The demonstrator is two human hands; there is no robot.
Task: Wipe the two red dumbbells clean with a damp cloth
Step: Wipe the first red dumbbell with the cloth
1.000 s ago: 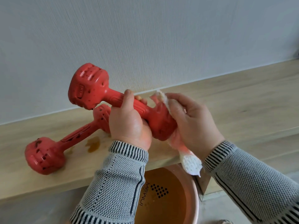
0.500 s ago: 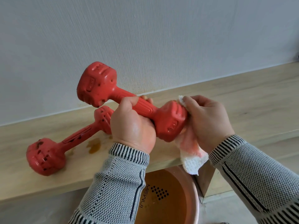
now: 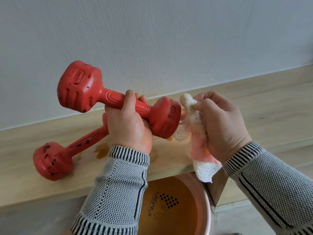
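— Head view first: what's biggest?
— A pale textured wall (image 3: 152, 39), then the light wooden table (image 3: 254, 119) below it, with a round pink plastic basin (image 3: 205, 200) of brownish water under its front edge.
— And the dumbbells?
— One red moulded dumbbell (image 3: 94, 92) is raised, the left hand (image 3: 128, 126) clenched round its handle. The second red dumbbell (image 3: 54, 160), dark-spotted, lies on the table beside a brown puddle (image 3: 101, 150).
— The cloth?
— The right hand (image 3: 221, 122) grips a white-and-pink towelling cloth (image 3: 196, 131), touching the raised dumbbell's near end.
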